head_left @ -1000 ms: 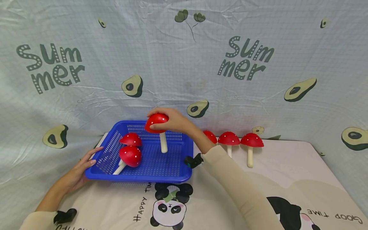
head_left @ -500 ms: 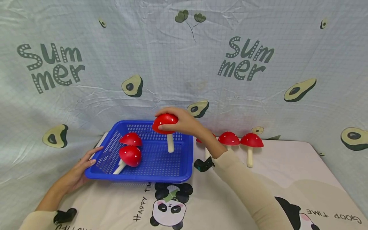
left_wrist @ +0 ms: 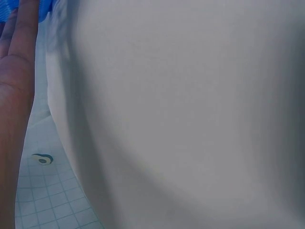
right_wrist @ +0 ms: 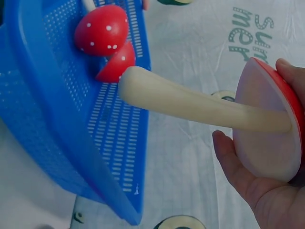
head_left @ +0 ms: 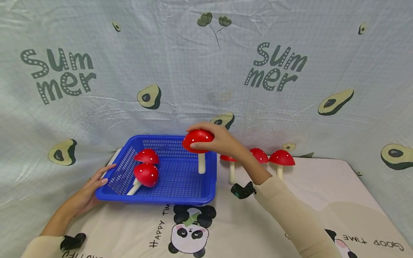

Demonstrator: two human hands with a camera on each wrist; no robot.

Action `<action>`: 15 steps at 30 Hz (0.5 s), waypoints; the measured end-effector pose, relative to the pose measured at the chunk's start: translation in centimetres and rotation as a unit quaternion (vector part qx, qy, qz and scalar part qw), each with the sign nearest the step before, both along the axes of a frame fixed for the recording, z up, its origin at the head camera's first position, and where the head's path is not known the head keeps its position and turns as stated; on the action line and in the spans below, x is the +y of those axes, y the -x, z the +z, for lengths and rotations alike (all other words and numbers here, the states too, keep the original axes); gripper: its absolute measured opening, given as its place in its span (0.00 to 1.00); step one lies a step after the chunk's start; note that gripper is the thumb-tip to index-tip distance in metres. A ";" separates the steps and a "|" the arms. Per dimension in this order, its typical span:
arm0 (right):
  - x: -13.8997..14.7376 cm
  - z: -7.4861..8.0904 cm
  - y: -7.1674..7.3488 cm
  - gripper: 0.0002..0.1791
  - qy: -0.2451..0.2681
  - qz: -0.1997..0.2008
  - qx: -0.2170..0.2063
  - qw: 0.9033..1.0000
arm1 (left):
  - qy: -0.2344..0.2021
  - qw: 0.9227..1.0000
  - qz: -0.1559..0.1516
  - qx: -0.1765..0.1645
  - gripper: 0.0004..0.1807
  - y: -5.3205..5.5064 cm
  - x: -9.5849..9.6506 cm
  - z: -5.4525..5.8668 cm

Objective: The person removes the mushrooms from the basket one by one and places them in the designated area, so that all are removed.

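Observation:
In the head view my right hand (head_left: pixel 217 141) grips the red, white-dotted cap of a toy mushroom (head_left: pixel 197 141) from above. Its pale stem points down, over the right end of a blue plastic basket (head_left: pixel 161 200). The right wrist view shows the thumb and fingers around the cap (right_wrist: pixel 271 131), the stem jutting toward the basket. My left hand (head_left: pixel 85 195) rests against the basket's left side with fairly straight fingers, fingertips at the rim. Inside the basket, on the left, lie two more toy mushrooms (head_left: pixel 146 175), one cap behind the other.
To the right of the basket, several toy mushrooms (head_left: pixel 281 157) lie along the table's back edge, some partly covered by my right arm. The tabletop (head_left: pixel 322 186) carries panda prints. A pale curtain (head_left: pixel 206 71) with avocado prints hangs right behind the table.
My right hand has moved to the right with the mushroom, from over the basket's middle to its right end. My left hand and the basket have stayed in place.

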State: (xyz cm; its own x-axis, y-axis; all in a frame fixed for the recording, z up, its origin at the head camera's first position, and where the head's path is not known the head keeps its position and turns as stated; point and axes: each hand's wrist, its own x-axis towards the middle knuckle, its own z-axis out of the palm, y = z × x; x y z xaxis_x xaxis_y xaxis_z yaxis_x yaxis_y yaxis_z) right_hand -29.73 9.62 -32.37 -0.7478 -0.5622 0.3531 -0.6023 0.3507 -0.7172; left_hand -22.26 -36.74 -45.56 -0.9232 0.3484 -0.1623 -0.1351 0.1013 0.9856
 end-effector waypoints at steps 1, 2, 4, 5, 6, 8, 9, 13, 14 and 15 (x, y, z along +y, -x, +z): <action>0.2 0.0 -0.1 0.25 0.002 -0.001 -0.001 1.000 | 0.001 1.000 0.000 0.001 0.28 0.0 0.0 0.0; 0.5 0.0 -0.2 0.26 0.005 -0.002 -0.002 1.000 | 0.002 1.000 0.001 0.001 0.27 0.0 0.0 0.0; 0.9 0.0 -0.3 0.26 0.011 -0.004 -0.005 1.000 | 0.000 1.000 -0.002 0.004 0.27 0.1 -0.1 0.0; 1.1 0.1 -0.4 0.26 0.013 -0.006 -0.006 1.000 | 0.000 1.000 -0.002 0.004 0.27 0.1 -0.1 0.0; 1.3 0.1 -0.5 0.26 0.014 -0.008 -0.007 1.000 | -0.001 1.000 -0.004 0.006 0.27 0.1 -0.2 0.0; 1.6 0.1 -0.7 0.26 0.015 -0.012 -0.008 1.000 | -0.001 1.000 -0.004 0.007 0.27 0.1 -0.2 0.0; 1.7 0.2 -0.7 0.26 0.014 -0.013 -0.008 1.000 | -0.002 1.000 -0.005 0.006 0.27 0.1 -0.2 0.0; 2.2 0.1 -0.9 0.27 0.008 -0.020 -0.007 1.000 | 0.002 1.000 -0.002 0.003 0.27 0.0 -0.1 0.0; 2.4 0.1 -1.0 0.27 0.006 -0.023 -0.008 1.000 | 0.003 1.000 -0.003 0.002 0.27 0.0 -0.1 0.0; 2.5 0.0 -1.0 0.27 0.005 -0.025 -0.009 1.000 | 0.004 1.000 -0.003 0.002 0.27 -0.1 0.0 0.0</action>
